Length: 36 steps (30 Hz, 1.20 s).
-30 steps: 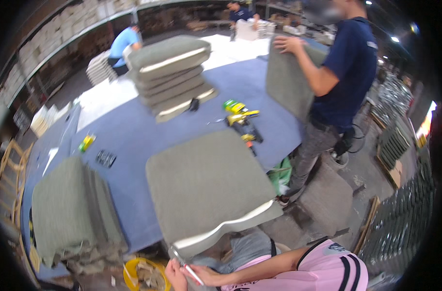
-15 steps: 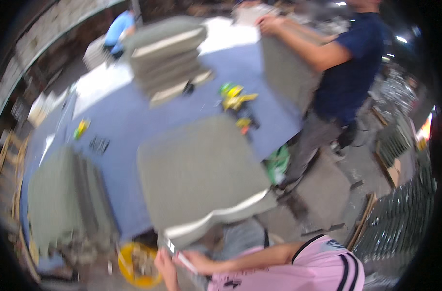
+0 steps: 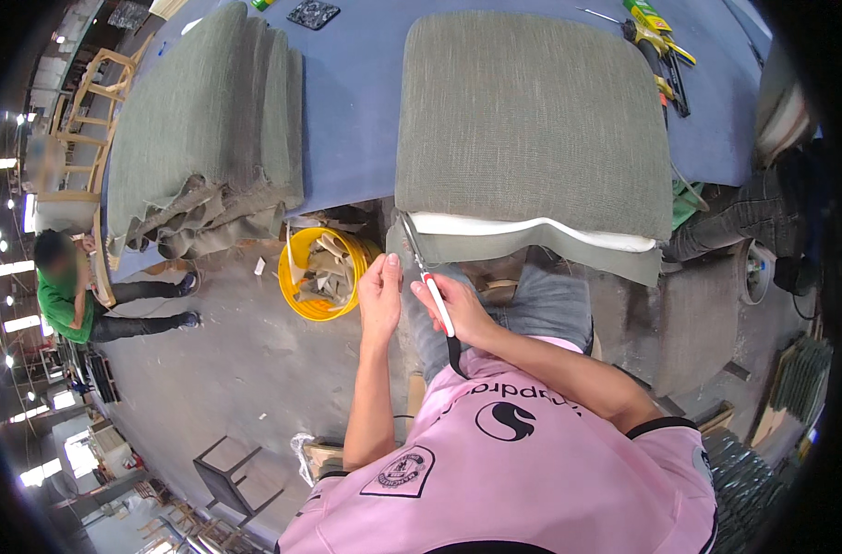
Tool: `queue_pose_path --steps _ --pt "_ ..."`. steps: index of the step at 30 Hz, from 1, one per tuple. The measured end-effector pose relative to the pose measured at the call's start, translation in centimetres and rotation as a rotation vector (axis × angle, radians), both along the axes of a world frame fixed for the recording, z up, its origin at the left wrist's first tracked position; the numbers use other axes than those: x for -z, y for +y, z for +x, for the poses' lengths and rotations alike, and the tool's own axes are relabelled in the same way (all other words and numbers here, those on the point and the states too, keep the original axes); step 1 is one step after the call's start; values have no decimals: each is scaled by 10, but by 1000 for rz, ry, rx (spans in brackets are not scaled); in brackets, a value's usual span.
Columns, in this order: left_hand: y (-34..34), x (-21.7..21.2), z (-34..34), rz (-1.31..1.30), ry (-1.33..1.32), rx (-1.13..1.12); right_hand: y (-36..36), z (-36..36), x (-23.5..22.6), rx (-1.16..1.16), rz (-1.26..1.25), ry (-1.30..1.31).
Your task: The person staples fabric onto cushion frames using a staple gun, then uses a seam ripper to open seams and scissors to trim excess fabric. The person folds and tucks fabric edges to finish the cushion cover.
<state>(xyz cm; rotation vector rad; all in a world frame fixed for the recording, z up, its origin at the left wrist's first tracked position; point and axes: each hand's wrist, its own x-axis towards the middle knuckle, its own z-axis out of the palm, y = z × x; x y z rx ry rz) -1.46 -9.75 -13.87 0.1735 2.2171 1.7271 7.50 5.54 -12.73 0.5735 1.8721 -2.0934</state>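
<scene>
Right hand (image 3: 464, 312) around red-handled tool (image 3: 439, 303), left hand (image 3: 380, 290) curled, contents unclear, near yellow bucket (image 3: 357, 251) of scraps (image 3: 329, 277)

Left grip (image 3: 381, 288) is up near the middle, fingers (image 3: 390, 270) held close together with the tips at 12 o'clock, and the bare left forearm (image 3: 372, 397) runs pretty much straight to 12 too. Can't really tell how far those fingers fold. Right grip (image 3: 458, 307) sits just beside it, roughly at its 3 o'clock, curled in. Right arm (image 3: 569, 377) is bare too, slanting in from 4, aiming at about 10, wrist (image 3: 485, 334) fairly straight tbh.
</scene>
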Motion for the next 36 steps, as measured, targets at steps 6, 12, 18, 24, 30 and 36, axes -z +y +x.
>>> queue_pose_path --steps 6,12,18,24,30,36 --pt "4 -1 5 -36 21 -11 3 -5 6 18 -22 -31" --pt "-45 14 -20 -168 201 -197 17 15 -24 -103 -7 -73" --pt "-217 109 -95 -658 75 -388 54 65 -36 29 -149 54" --pt "-180 108 -134 -468 387 -388 156 101 -98 489 281 177" --pt "28 -65 -108 -53 340 58 281 119 -117 866 1008 -39" --pt "143 -59 -166 -479 359 162 351 77 -12 875 632 33"
